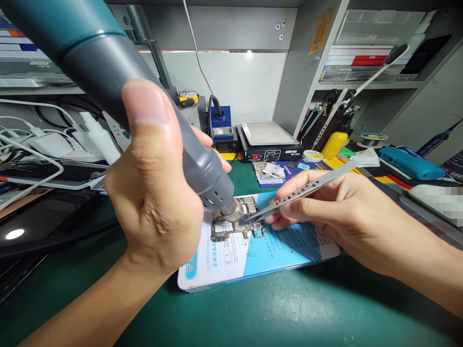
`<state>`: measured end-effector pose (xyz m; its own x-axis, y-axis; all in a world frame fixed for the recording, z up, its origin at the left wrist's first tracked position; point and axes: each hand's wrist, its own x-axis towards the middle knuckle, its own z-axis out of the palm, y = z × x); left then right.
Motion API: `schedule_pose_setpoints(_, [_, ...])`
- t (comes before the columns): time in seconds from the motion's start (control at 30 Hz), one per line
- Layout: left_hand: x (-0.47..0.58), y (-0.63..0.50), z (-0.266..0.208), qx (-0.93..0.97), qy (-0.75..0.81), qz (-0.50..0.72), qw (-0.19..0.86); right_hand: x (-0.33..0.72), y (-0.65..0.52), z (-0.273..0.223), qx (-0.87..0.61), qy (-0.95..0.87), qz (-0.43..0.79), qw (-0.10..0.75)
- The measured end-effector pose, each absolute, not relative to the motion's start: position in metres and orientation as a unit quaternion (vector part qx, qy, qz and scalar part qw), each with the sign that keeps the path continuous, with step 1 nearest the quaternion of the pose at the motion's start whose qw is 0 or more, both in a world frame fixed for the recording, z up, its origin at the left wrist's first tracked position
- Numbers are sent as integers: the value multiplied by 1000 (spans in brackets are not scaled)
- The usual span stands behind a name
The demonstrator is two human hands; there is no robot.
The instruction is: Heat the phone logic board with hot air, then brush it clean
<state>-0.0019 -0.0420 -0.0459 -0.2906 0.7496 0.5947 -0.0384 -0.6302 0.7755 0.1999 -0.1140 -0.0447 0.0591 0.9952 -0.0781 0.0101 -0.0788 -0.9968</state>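
My left hand (155,183) is wrapped round a grey and teal hot air gun (144,86), its thumb along the top. The gun's metal nozzle points down at a phone circuit board (221,235), close above it and hiding part of it. In my right hand (325,202) is a pair of perforated metal tweezers (300,192), pinched between thumb and fingers. The tweezer tips are at a dark chip area near the board's middle; whether they touch or grip anything cannot be made out. Under the board lies a white and blue box (224,274) on the green mat.
A small black hot plate (271,140) stands behind the box, with a blue soldering iron stand (221,120) beside it. A black mesh tool holder (327,115) and a yellow bottle (334,145) are at right. Cables and chargers (54,142) crowd the left.
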Motion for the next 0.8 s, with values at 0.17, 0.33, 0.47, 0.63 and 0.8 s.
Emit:
schedule_pose_setpoints(0.17, [-4, -39, -47, 531, 325, 727, 290, 201, -114, -44, -552, -455, 495, 493])
schedule_pose_setpoints(0.33, [-5, -39, -50, 542, 310, 731, 274, 204, -110, -50, -549, -456, 492, 499])
schedule_pose_setpoints(0.47, [-5, -37, -56, 567, 283, 736, 238, 203, -109, -52, -554, -460, 485, 497])
schedule_pose_setpoints(0.63, [-5, -35, -61, 585, 272, 732, 220, 198, -114, -47, -550, -451, 488, 506])
schedule_pose_setpoints(0.8, [-7, -37, -60, 574, 277, 722, 270, 196, -120, -46, -577, -474, 438, 502])
